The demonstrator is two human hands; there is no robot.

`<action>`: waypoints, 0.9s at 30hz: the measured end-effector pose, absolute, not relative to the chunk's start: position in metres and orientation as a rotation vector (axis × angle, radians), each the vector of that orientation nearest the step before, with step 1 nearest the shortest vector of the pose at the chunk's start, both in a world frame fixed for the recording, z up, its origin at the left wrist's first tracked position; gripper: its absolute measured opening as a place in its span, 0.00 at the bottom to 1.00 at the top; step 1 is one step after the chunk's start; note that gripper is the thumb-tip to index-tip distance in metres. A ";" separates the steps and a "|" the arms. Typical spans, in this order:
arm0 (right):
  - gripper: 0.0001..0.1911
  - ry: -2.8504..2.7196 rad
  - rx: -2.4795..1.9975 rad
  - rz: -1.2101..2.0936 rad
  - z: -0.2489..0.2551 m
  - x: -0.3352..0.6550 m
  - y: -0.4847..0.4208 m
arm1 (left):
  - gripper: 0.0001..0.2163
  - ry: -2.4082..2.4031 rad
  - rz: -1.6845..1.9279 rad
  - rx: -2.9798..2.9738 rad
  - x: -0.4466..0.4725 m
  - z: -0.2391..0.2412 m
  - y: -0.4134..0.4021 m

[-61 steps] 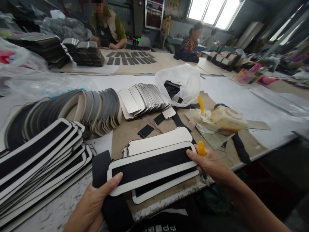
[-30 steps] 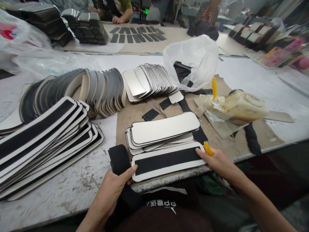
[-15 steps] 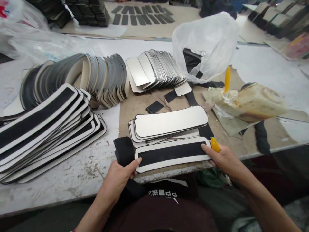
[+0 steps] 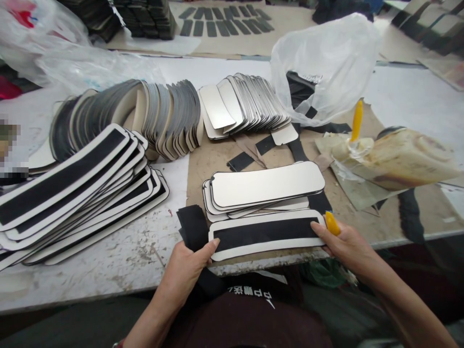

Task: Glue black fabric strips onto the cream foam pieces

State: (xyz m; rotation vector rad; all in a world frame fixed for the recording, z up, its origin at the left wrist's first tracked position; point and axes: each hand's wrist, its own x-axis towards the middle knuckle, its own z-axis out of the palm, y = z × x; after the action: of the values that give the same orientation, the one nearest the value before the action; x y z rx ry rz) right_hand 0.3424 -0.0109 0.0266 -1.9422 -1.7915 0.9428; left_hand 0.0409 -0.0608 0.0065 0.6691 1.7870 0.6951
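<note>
A long white panel with a black strip along its middle (image 4: 268,235) lies flat at the table's front edge. My left hand (image 4: 188,263) grips its left end, thumb on top and fingers underneath. At the right end, my right hand (image 4: 340,241) presses its thumb on the strip's corner. A yellow handle (image 4: 332,223) sticks up from that same hand; the rest of the tool is hidden. Just behind is a small stack of plain white panels (image 4: 266,183). Several black fabric strips (image 4: 194,226) lie beside my left hand.
Panels with black strips (image 4: 72,188) are piled at the left. Behind stand rows of curved grey pieces (image 4: 174,118) and white pieces (image 4: 250,104). A plastic bag (image 4: 337,63) holds black scraps. A stained glue container (image 4: 409,157) with a yellow-handled tool (image 4: 357,121) sits right.
My view has turned slightly left, so the scene sits further right. Both hands keep their hold on the panel, which has hardly moved on the table.
</note>
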 end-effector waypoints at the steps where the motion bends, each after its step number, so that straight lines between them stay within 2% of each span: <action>1: 0.16 -1.781 -1.948 0.946 0.026 0.343 -0.012 | 0.17 1.791 0.688 0.686 0.041 0.007 -0.061; 9: 0.15 -1.624 -2.011 0.981 0.029 0.341 -0.017 | 0.21 1.827 0.660 0.613 0.040 0.002 -0.062; 21: 0.13 -1.626 -1.896 1.091 0.029 0.342 -0.015 | 0.22 1.832 0.689 0.563 0.034 -0.013 -0.066; 27: 0.13 -1.658 -1.853 1.088 0.031 0.343 -0.012 | 0.22 1.854 0.696 0.528 0.039 0.000 -0.065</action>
State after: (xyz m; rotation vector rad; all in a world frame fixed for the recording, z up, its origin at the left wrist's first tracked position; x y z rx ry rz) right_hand 0.3428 -0.0124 0.0306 -1.8533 -1.6584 1.0880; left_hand 0.0393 -0.0653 -0.0001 0.5284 1.8541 0.6964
